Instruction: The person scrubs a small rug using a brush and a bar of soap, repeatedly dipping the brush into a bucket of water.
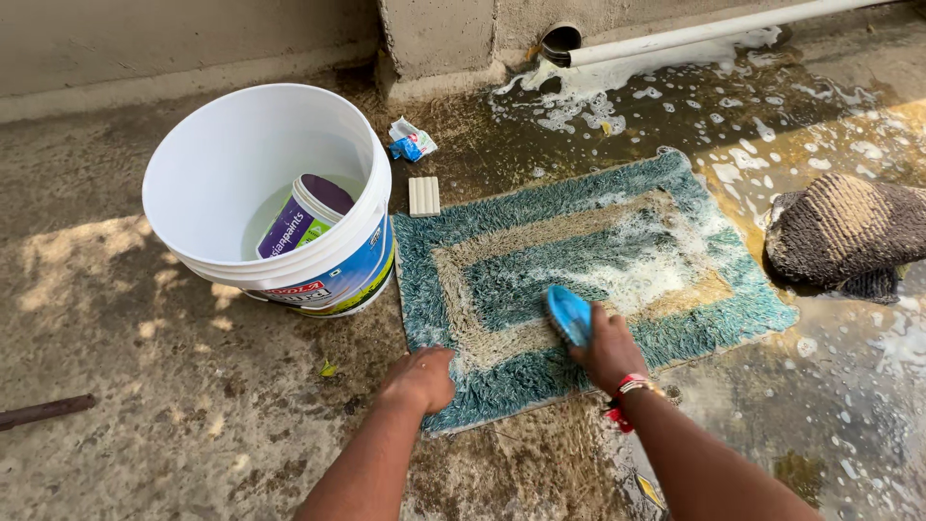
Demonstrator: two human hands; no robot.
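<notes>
While the shaggy teal-and-beige rectangular mat (588,280) lies soapy on the wet concrete floor (145,386), its long axis running left to right beside the white plastic bucket (260,183), the left hand (420,378) presses its near corner, fingers curled together. The right hand (608,347), grip clamped on the blue scrub brush (569,314), works nearer the mat's middle.

1. Illumination: bright daylight, mostly diffuse shade.
2. Sun patches: dappled spots fall on the concrete left of and below the white bucket (265,183); a warmer patch lies far right of it.
3. Glare: wet floor right of the bucket reflects light; foam reads near-white.
4. Shadows: soft-edged.
5. Focus: sharp throughout; no motion blur.
6. Distortion: wide-angle stretch at frame corners.
</notes>
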